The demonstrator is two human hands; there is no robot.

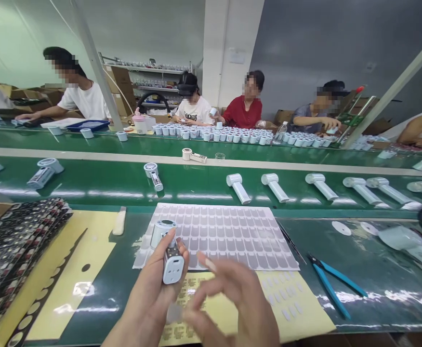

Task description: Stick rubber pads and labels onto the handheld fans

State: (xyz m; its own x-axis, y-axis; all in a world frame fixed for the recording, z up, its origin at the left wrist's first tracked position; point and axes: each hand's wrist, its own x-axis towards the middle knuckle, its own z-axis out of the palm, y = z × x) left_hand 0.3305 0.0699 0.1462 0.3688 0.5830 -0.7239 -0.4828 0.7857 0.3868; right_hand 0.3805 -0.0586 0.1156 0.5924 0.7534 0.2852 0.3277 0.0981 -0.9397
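My left hand (156, 284) is wrapped round the handle of a light-blue handheld device (173, 269) with a round head. The handle's end, with a small slot and holes, faces me, and a dark, printed panel shows on its upper side. Blurred by motion, my right hand (232, 299) is just to the right. Its lower fingertips pinch a small grey sticker (175, 312), below the device and apart from it. Beyond both hands lies a white sheet (218, 236) with rows of grey stickers. A yellow sheet (305, 308) with small labels is partly hidden under my right hand.
Blue-handled cutters (337, 284) and tweezers (292, 241) lie to the right. Stacked dark printed sheets (19, 255) are at left. Similar devices (238, 188) lie along the green conveyor belt (192, 185). Several people work across it, behind rows of small cups (225, 136).
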